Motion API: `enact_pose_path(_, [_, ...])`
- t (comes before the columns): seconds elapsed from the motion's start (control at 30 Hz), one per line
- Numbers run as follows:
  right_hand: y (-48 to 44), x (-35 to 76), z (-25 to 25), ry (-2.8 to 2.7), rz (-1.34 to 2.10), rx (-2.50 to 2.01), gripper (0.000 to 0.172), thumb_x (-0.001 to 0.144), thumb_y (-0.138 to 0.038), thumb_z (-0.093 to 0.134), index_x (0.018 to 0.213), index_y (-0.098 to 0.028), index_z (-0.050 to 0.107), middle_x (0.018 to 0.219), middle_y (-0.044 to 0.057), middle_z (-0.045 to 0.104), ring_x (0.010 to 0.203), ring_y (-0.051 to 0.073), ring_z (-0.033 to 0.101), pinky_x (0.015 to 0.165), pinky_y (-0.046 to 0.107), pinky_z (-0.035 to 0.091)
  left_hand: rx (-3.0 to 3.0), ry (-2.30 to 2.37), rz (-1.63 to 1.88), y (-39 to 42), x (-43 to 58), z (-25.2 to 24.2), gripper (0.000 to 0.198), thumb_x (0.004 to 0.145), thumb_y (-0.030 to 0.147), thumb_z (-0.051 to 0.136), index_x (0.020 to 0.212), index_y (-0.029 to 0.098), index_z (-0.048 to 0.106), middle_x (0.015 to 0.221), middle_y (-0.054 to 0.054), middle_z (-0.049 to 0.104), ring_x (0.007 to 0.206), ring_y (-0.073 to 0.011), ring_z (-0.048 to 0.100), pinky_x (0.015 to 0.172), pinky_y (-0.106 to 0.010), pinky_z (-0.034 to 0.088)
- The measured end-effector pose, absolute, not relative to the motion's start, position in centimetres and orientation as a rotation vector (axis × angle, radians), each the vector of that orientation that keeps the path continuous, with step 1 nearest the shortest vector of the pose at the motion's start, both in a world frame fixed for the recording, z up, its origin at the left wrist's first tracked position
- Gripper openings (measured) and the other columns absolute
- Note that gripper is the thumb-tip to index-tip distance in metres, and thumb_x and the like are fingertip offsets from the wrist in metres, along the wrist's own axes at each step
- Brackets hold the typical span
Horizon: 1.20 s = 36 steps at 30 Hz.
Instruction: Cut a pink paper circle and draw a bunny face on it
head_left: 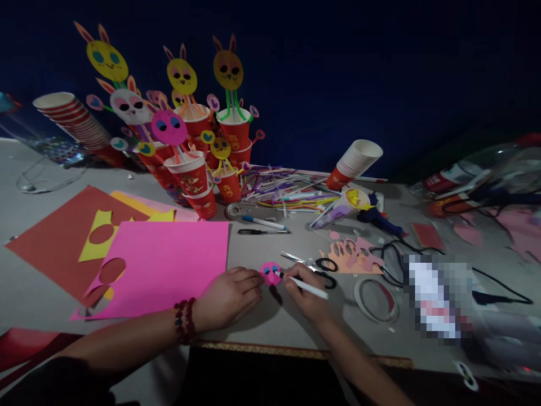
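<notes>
On the table near me lies a small round pink paper face point(270, 274) with blue eyes. My left hand point(230, 298), a dark red bead bracelet at its wrist, rests palm down with fingers together, the fingertips holding the face's left edge. In my right hand point(307, 294) is a white marker point(310, 288), its dark tip at the face's right eye. Black-handled scissors point(325, 272) lie just beyond that hand. Further off are a blue-capped marker point(264, 222) and a black pen point(262, 232). A pink paper sheet point(177, 259) lies beside and partly under my left forearm.
Red paper cups point(190, 175) with paper rabbit figures stand at the back left. Cup stacks point(355, 160) lean behind scattered pipe cleaners and straws point(291, 189). A tape roll point(376, 300), black cord point(395, 248) and peach paper scraps point(353, 256) lie right.
</notes>
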State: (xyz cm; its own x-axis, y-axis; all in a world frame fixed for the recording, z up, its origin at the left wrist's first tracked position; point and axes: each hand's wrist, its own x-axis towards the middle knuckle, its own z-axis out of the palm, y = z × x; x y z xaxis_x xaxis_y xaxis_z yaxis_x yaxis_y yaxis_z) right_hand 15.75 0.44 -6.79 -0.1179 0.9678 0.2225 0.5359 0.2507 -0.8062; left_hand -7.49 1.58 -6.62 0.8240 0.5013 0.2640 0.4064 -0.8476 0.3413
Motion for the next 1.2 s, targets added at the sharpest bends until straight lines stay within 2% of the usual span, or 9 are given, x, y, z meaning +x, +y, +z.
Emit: enact_pose_path(1.2, [0.4, 15.83, -6.99, -1.727, 0.71, -1.394, 0.018, 0.084, -0.025, 0.052, 0.066, -0.023, 0.055, 0.06, -0.002, 0.06, 0.056, 0.016, 0.056, 0.057, 0.027, 0.042, 2.737, 0.692, 0.498, 1.61, -7.49, -6.48, 0.017, 0.099, 0.02, 0.046, 0.099, 0.016, 0.063, 0.121, -0.008, 0.068, 0.117, -0.0218, 0.058, 0.096, -0.038, 0.049])
